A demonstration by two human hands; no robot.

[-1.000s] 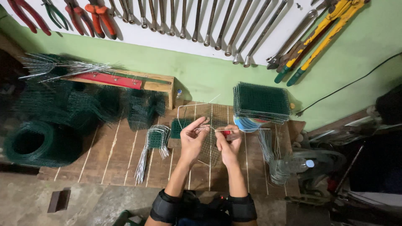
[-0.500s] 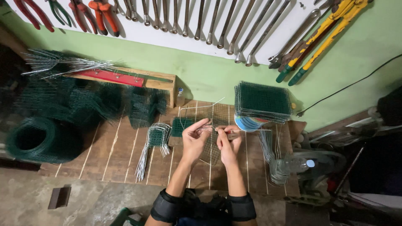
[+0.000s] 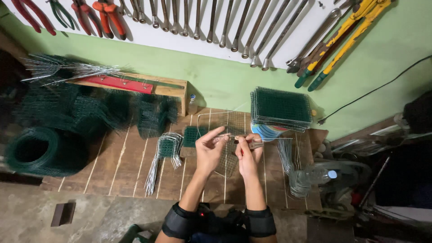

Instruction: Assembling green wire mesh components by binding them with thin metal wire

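Light falls brightest on the green wall and the white tool board, where hanging tools cast short shadows. The left and right edges sink into darkness, losing detail. Wide-angle distortion bends the edges; the centre stays fairly sharp.

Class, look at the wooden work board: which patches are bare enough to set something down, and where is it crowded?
Bare planks lie between the green mesh roll and the bent wire bundle. It is crowded around both hands, left hand and right hand, by the mesh panel stack, and along the mesh pile.

Workshop (wall-hung wrenches, wire-mesh rolls)
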